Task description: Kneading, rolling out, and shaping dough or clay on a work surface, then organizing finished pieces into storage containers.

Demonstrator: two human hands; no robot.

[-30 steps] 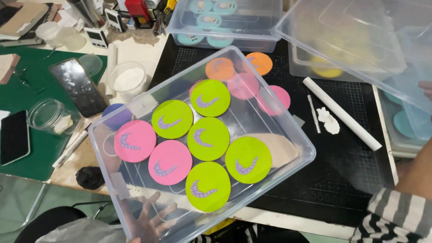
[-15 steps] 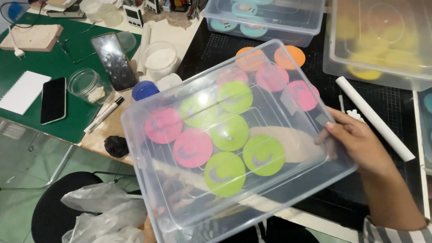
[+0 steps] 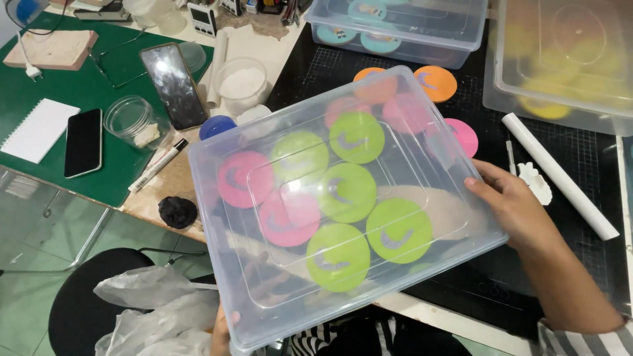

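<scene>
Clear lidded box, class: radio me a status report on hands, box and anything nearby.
Right hand grips the clear box at its right edge. Left hand holds its near corner. Green and pink discs inside. White tube lies right.

Craft worktable: cutting mats [image 3: 99, 92] (green, black), storage bins [image 3: 402, 23].

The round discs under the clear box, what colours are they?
Discs: mostly lime green and pink, two orange, seen in the head view.

Storage box [image 3: 343, 204] held over the table [image 3: 165, 184] edge.
Round discs [image 3: 346, 191] lie inside; hands grip its right [image 3: 514, 211] and near [image 3: 221, 333] edges; phones [image 3: 84, 142] lie left, roller [image 3: 560, 175] right, another box [image 3: 395, 29] behind.
</scene>
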